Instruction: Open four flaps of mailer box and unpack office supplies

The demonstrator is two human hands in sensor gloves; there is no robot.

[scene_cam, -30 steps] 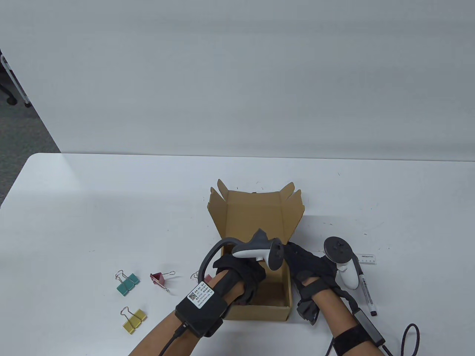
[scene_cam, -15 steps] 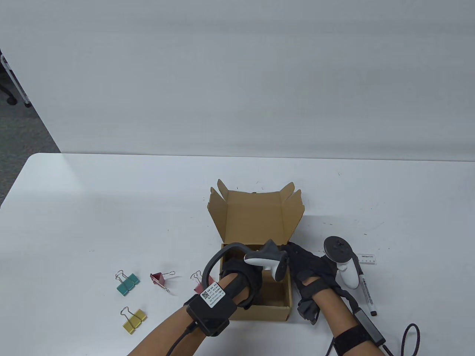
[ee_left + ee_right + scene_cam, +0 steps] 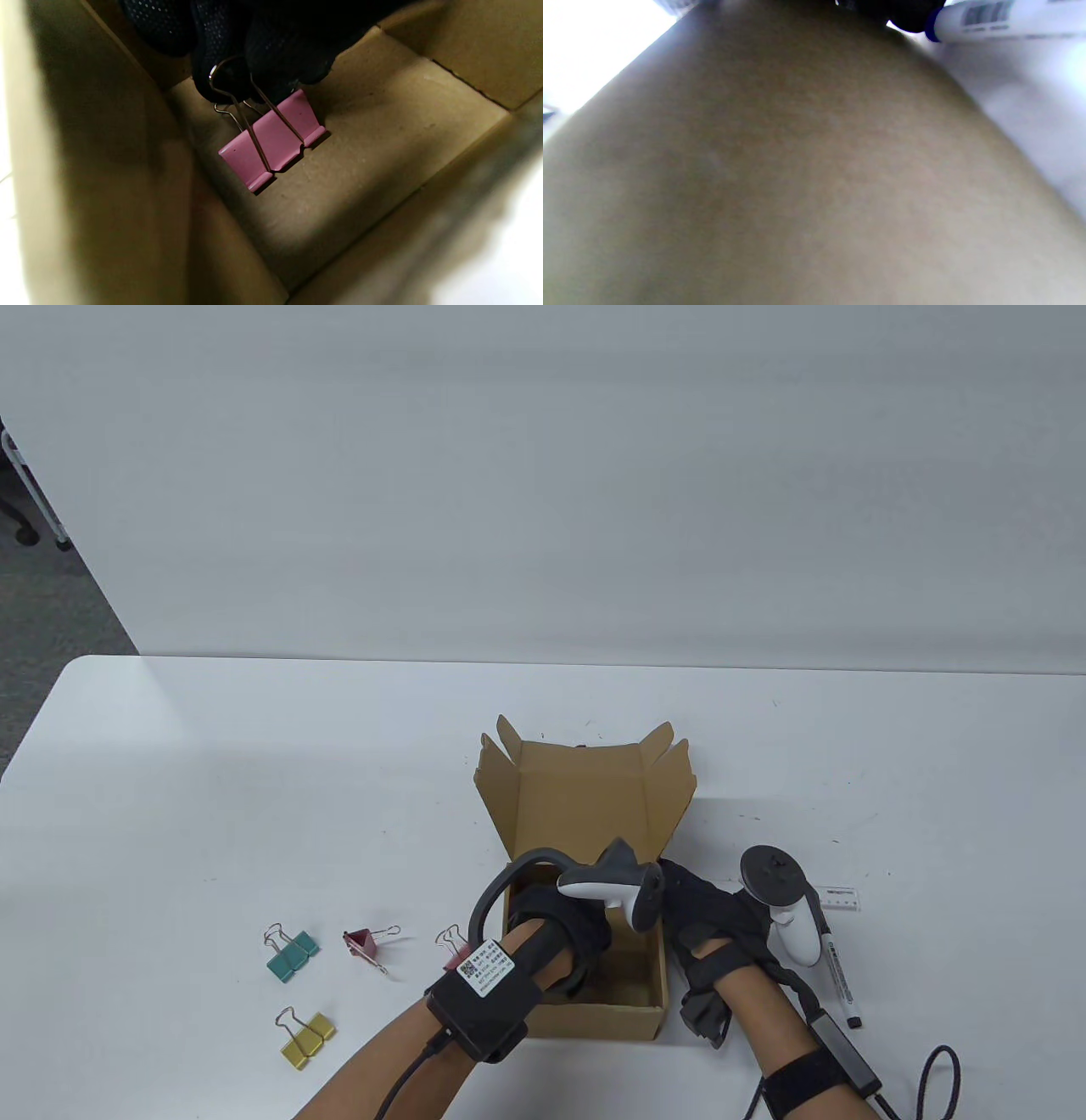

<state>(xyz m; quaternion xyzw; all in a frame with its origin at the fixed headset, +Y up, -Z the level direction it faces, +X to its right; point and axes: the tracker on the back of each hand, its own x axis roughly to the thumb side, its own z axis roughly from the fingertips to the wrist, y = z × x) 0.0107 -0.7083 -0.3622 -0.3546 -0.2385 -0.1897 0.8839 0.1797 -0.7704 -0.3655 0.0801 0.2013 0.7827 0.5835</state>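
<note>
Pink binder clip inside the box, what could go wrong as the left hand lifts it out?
The left hand's fingers pinch only the wire handles of the pink binder clip, so it could swing or slip. It might catch the mailer box wall; the right hand rests against the box's right side.

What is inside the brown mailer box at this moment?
Inside the mailer box the left hand pinches the wire handles of a pink binder clip at the cardboard floor. The floor around it looks bare; the part under the hand is covered.
</note>
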